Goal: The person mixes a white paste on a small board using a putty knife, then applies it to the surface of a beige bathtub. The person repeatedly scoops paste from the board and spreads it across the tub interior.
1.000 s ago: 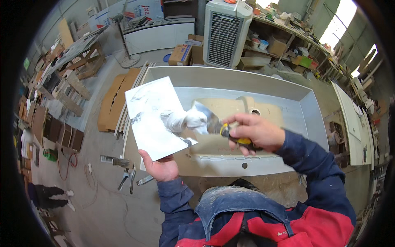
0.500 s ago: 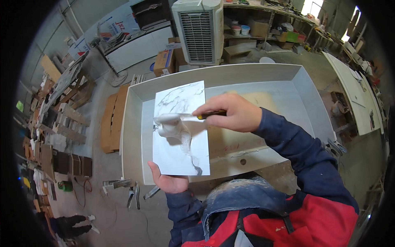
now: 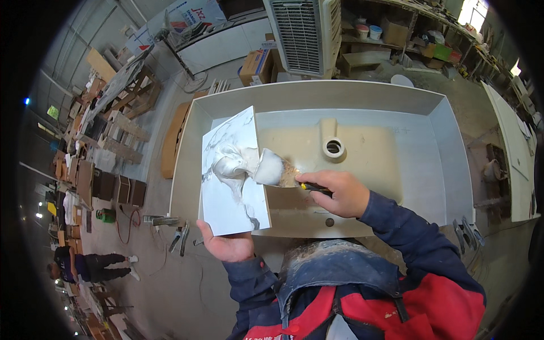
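My left hand [image 3: 229, 246] grips the lower edge of a white marble-patterned panel [image 3: 218, 211], thumb along its left side. A mound of white paste [image 3: 229, 164] is spread over the middle of the panel, with a streak running down. In my right hand [image 3: 341, 194] is a putty knife [image 3: 290, 174] with a dark and yellow handle. White paste covers the end of its blade, which reaches the panel's right edge. Below both hands lies a large white box-like shell [image 3: 317, 93] around a beige basin underside [image 3: 368, 148] with a round drain outlet [image 3: 334, 148].
Metal clamps sit at the shell's near right corner [image 3: 468, 233] and near left corner [image 3: 180, 238]. An air cooler [image 3: 301, 39] and a cardboard box [image 3: 256, 68] stand beyond the far side. Stacked pieces line the left, where a person [image 3: 93, 265] stands. A pale panel [image 3: 510, 158] is at the right.
The putty knife has moved from over the paste mound to the panel's right edge, its blade now loaded with paste. The panel has tilted, and the view has shifted, uncovering the drain outlet.
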{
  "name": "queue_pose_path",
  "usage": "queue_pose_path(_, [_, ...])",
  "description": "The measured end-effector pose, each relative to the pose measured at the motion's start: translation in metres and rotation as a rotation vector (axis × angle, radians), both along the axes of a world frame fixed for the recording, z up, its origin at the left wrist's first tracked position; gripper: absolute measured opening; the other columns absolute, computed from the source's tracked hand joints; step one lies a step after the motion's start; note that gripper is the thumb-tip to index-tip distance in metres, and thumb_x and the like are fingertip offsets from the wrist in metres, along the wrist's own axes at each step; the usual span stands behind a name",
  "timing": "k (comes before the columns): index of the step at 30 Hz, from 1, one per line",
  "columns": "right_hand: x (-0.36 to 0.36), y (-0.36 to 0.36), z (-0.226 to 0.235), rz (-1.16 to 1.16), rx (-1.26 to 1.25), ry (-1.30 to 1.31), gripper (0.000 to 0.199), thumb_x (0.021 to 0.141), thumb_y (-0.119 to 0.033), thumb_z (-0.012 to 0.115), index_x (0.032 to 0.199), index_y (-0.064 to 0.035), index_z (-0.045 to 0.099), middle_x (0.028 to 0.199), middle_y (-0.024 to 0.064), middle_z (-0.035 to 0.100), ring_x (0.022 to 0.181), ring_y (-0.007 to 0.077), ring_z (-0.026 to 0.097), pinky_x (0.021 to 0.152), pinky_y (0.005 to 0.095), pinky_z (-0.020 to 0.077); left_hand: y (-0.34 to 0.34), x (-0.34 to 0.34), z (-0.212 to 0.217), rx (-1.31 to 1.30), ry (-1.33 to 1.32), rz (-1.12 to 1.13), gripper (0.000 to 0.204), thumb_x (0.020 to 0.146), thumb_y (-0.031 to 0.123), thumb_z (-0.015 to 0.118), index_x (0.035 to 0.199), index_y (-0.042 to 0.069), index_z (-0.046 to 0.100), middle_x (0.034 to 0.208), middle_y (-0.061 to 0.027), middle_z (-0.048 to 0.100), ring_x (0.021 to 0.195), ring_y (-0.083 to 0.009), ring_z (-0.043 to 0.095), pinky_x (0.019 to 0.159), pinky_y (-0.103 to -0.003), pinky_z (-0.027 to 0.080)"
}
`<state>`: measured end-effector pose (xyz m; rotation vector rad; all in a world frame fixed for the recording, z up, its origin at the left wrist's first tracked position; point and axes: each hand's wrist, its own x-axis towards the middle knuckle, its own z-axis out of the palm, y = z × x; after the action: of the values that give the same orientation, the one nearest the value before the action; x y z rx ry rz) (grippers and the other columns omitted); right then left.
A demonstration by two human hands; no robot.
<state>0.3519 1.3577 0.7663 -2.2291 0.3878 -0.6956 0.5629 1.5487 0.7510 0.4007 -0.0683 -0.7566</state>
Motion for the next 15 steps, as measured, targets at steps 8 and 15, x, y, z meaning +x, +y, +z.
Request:
queue_pose_path(8, [-0.005, -0.033, 0.035, -0.043, 0.143, 0.184, 0.037, 0.086, -0.009, 0.067, 0.123, -0.0081, 0.067, 0.105, 0.0157, 0.071, 0.089, 0.0287, 0.069, 0.082, 0.0338, 0.0544, 0.0, 0.037, -0.008, -0.019, -0.053, 0.018, 0.061, 0.105, 0.044, 0.045, 0.148, 0.002, 0.044, 0.148, -0.0118, 0.051, 0.135, -0.0326, 0.049, 0.114, -0.05, 0.037])
queue_pose_path(15, [0.07, -0.041, 0.092, 0.093, -0.017, 0.344, 0.037, 0.085, -0.011, 0.066, 0.122, -0.0099, 0.068, 0.101, 0.0148, 0.071, 0.09, 0.0323, 0.069, 0.08, 0.0383, 0.0543, -0.018, 0.092, -0.02, -0.001, -0.061, -0.02, 0.065, 0.105, 0.044, 0.045, 0.151, -0.001, 0.037, 0.153, -0.0143, 0.046, 0.139, -0.0326, 0.045, 0.117, -0.05, 0.033])
